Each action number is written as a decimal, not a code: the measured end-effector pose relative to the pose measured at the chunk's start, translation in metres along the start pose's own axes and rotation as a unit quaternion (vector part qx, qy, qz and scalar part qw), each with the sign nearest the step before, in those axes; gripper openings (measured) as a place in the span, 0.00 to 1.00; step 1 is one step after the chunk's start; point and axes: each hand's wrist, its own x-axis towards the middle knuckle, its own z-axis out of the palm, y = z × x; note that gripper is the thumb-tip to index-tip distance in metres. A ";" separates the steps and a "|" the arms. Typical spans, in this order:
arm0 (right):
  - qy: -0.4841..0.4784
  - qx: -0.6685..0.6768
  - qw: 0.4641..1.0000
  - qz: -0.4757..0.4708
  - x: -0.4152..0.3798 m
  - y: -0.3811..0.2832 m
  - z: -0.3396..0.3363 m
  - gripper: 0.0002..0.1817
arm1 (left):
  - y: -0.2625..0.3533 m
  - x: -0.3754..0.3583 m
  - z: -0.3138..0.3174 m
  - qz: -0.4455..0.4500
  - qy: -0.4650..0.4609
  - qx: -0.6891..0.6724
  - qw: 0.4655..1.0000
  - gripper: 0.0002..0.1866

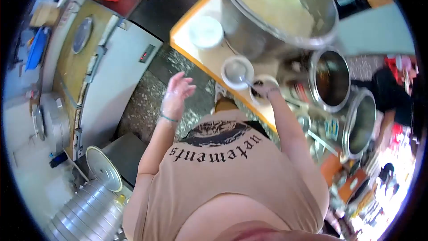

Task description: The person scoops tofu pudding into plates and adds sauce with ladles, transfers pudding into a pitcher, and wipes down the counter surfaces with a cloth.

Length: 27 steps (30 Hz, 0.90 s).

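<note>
My right hand [268, 91] is closed around the handle of a ladle [245, 79]. The ladle's head rests in or over a small white bowl [225, 79] near the table's edge. Partly under my right hand sits another pale round container [260, 101] with dark contents. My left hand [178, 90], seemingly in a thin clear glove, is raised over the floor beside the table, fingers apart and holding nothing. A white round bowl or lid [206, 32] lies further along the table [176, 35].
A big steel pot [256, 29] of pale food stands on the table. To the right are a steel pot with brown liquid [332, 80] and another steel pot [359, 122]. A white freezer-like cabinet [118, 67] and stacked steel steamers [87, 212] are at left. A person in dark clothing [385, 89] is at right.
</note>
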 end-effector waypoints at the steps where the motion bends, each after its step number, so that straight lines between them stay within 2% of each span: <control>1: -0.108 -0.022 0.993 0.040 0.037 0.013 0.023 0.46 | 0.016 0.012 0.003 0.015 -0.022 0.007 1.000 0.23; 2: -0.184 0.002 0.981 0.066 0.048 0.014 0.024 0.43 | 0.026 0.024 0.002 0.026 -0.002 0.003 1.000 0.23; 3: -0.227 0.013 0.972 0.049 0.051 0.015 0.015 0.40 | 0.039 0.041 0.003 0.025 -0.016 0.014 0.999 0.23; 4: -0.264 -0.036 0.963 0.051 0.046 0.000 -0.003 0.38 | 0.055 0.059 0.002 0.023 -0.037 0.029 0.999 0.24; 5: -0.278 -0.007 0.960 0.035 0.066 0.016 0.027 0.37 | 0.070 0.074 0.001 0.021 -0.034 0.018 0.999 0.25; 6: -0.307 -0.025 0.951 0.034 0.057 0.002 0.005 0.33 | 0.087 0.094 -0.001 0.033 -0.034 0.019 0.999 0.25; 7: -0.343 0.021 0.939 -0.015 0.072 0.012 0.021 0.29 | 0.101 0.114 -0.004 0.028 -0.026 0.013 0.999 0.26; 8: -0.232 0.082 0.969 -0.024 0.068 0.030 0.034 0.27 | 0.112 0.133 -0.007 0.019 -0.018 0.006 1.000 0.27; 10: -0.388 0.039 0.918 0.067 0.062 0.005 0.010 0.25 | 0.134 0.176 -0.017 0.057 -0.042 0.003 0.997 0.26; 14: -0.329 0.112 0.929 0.125 0.044 -0.016 -0.009 0.23 | 0.191 0.278 -0.034 0.065 -0.031 0.012 0.997 0.24; 16: -0.291 0.154 0.928 0.171 0.035 -0.035 -0.016 0.22 | 0.241 0.334 -0.043 0.077 -0.016 0.033 0.996 0.24; 19: -0.234 0.207 0.908 0.279 0.015 -0.077 -0.018 0.20 | 0.322 0.473 -0.087 0.170 -0.043 0.106 0.979 0.26; 20: -0.213 0.221 0.895 0.324 0.009 -0.095 -0.016 0.20 | 0.352 0.521 -0.103 0.204 -0.057 0.153 0.965 0.26; 21: -0.188 0.227 0.882 0.368 0.004 -0.114 -0.017 0.20 | 0.371 0.593 -0.151 0.327 -0.064 0.314 0.889 0.25; 22: -0.172 0.235 0.866 0.406 0.002 -0.140 -0.013 0.19 | 0.394 0.678 -0.165 0.459 -0.088 0.441 0.766 0.24; 23: -0.092 0.177 0.881 0.429 0.002 -0.140 0.029 0.14 | 0.436 0.677 -0.138 0.344 -0.022 0.325 0.881 0.22; 24: -0.015 0.084 0.907 0.412 0.008 -0.123 0.107 0.14 | 0.445 0.793 -0.192 0.537 0.018 0.441 0.719 0.20; 25: -0.080 0.020 0.916 0.392 0.008 -0.175 0.050 0.14 | 0.473 0.840 -0.208 0.405 -0.086 0.354 0.839 0.22; 26: -0.063 -0.075 0.925 0.367 0.019 -0.168 0.104 0.14 | 0.490 0.798 -0.156 0.219 -0.028 0.149 0.964 0.19; 27: 0.019 0.183 0.822 0.540 0.026 -0.223 0.029 0.13 | 0.494 0.911 -0.204 0.194 -0.086 -0.015 0.977 0.21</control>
